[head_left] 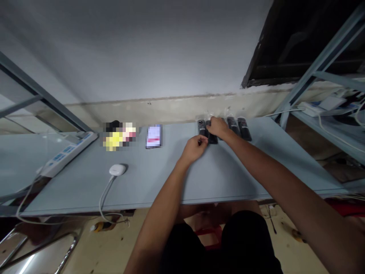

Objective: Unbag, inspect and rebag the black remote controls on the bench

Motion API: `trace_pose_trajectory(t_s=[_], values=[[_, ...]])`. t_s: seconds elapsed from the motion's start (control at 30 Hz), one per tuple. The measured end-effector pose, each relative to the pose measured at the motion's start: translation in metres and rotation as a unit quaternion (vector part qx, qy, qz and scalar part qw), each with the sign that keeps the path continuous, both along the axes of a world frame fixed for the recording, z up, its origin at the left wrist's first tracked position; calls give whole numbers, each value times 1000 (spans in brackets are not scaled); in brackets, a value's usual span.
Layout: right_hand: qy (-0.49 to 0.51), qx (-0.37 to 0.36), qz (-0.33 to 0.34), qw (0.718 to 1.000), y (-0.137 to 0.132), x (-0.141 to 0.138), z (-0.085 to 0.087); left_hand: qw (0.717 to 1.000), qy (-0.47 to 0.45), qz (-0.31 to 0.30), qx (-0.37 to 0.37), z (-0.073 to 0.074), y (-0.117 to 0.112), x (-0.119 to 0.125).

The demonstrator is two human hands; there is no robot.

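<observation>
A row of black remote controls in clear bags (238, 128) lies at the far edge of the grey table (222, 179). My right hand (219, 127) rests on top of one bagged remote (211, 137) in that row, fingers curled over it. My left hand (194, 147) is just in front of the row, its fingers pinched on the near end of a bagged remote (202, 130).
A phone with a lit screen (154, 136) lies left of the row, beside a blurred patch. A white round charger with cable (117, 169) and a power strip (67, 152) sit further left. Metal shelf frames stand at both sides.
</observation>
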State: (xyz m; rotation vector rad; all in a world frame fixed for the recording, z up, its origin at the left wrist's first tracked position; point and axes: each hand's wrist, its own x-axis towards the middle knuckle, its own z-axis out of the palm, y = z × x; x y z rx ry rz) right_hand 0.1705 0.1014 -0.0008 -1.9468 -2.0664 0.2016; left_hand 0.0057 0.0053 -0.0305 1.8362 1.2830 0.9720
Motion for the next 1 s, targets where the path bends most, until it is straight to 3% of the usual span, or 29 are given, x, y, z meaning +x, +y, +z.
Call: trace_pose_trajectory(t_s=[0.17,0.37,0.53,0.63,0.83,0.93,1.0], values=[[39,-21,-49,998,3,-13,6,998,62,-6,26,3,-5,1],[113,-75,-77,988,14,-10,8,996,91,-3,26,5,-7,1],[284,-34,-77,955,8,0,2,998,62,11,15,0,-6,2],[454,-22,-68,888,-3,12,4,999,27,31,-6,-3,-4,3],[718,-12,-4,696,-40,43,3,992,-109,61,-35,6,2,-6],[779,-4,-18,627,-55,49,-5,981,-165,83,-61,15,4,-15],[795,-15,-35,605,-61,48,-10,973,-201,93,-58,19,5,-19]])
